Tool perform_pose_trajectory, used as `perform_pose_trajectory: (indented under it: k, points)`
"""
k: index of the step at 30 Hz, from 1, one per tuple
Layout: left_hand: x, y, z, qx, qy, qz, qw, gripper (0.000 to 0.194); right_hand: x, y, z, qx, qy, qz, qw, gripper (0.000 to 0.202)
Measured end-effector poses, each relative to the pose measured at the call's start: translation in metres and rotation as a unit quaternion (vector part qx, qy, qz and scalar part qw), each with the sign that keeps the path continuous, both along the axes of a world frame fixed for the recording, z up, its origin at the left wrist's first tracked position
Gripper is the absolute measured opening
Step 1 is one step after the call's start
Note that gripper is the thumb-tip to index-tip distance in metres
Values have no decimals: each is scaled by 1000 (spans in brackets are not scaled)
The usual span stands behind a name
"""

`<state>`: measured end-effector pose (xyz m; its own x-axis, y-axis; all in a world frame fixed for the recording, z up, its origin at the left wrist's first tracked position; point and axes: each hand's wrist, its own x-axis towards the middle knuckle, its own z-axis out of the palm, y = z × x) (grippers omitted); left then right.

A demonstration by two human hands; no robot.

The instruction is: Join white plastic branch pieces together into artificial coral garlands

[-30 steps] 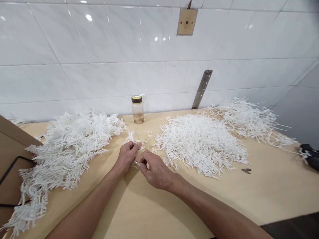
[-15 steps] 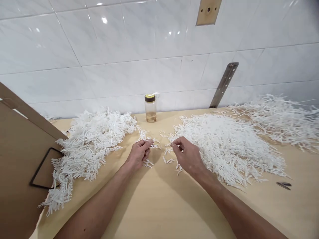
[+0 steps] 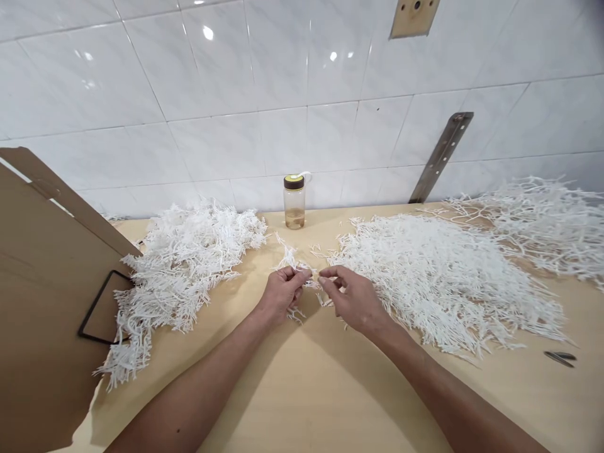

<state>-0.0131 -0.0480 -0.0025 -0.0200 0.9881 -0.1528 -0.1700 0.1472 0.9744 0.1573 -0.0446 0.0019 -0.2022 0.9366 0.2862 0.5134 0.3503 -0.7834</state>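
Observation:
My left hand (image 3: 284,290) is closed in a pinch on a white branched sprig (image 3: 287,257), whose thin twigs stick out beyond and below the fingers. Close to its right, my right hand (image 3: 350,296) has thumb and forefinger brought together at the sprig's near end. Whatever lies between those right fingertips is too small to make out. Under and around both hands, loose white bits (image 3: 323,302) are scattered on the wooden table (image 3: 325,390). A broad heap of short white pieces (image 3: 443,277) lies just right of my right hand.
At the left, a heap of white branched sprigs (image 3: 189,264) leans against a cardboard box (image 3: 42,302) with a black wire loop (image 3: 94,308). A water bottle (image 3: 294,204) stands by the tiled wall. More long sprigs (image 3: 552,220) lie back right, with small snips (image 3: 560,358) in front.
My two hands have come closer together, the left moving right towards the right fingertips with the sprig still in it. The whole view has shifted slightly.

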Motion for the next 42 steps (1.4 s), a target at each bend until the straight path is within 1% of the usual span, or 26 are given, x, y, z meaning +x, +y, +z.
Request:
perform_pose_trajectory:
  k: [2,3,5,8,13,15,20,23,25,27,30,32,34,37,38,40,42]
  points:
    - [3,-2,-4,11,16,-4,1000,40,-6,-4,-1,-77,6,27,997,29]
    - [5,-3,-5,16,24,-3,1000,39,-7,-5,-2,-99,8,30,995,28]
    - [7,-4,-8,24,41,3,999,38,-8,-5,-4,-118,12,24,993,24]
    - [8,-4,-11,35,67,18,997,35,-7,-3,-9,-112,8,20,993,21]
    - [8,-4,-10,50,113,34,992,31,-7,-2,-16,-56,-23,21,998,23]
    - [8,-4,-9,45,118,34,991,31,-8,-2,-17,-70,-19,18,997,23]
    - [8,-3,-11,48,125,35,990,32,-11,-2,-15,-149,37,17,988,24]
    - [7,-3,-13,47,108,30,993,35,-11,-3,-11,-151,55,18,987,24]
    - [6,-2,-13,40,80,24,996,36,-12,-5,-10,-134,62,26,989,23]
    - [5,-1,-13,28,54,17,998,37,-14,-6,-11,-95,58,37,993,21]
    - [5,0,-12,15,46,23,999,37,-17,-6,-15,17,24,57,998,17]
    - [7,0,-12,15,61,38,997,36,-18,-6,-18,90,-4,72,993,16]
    - [9,0,-13,16,79,47,996,33,-19,-7,-20,135,-26,91,986,17]
    - [7,3,-16,16,96,62,993,30,-23,-16,-21,169,-46,120,977,19]
    - [4,5,-17,18,97,75,992,30,-25,-21,-21,176,-54,140,973,19]
    - [-3,11,-16,24,91,108,990,33,-32,-32,-21,182,-70,201,960,17]
    - [-11,15,-14,26,82,118,989,36,-37,-41,-20,173,-78,252,949,15]
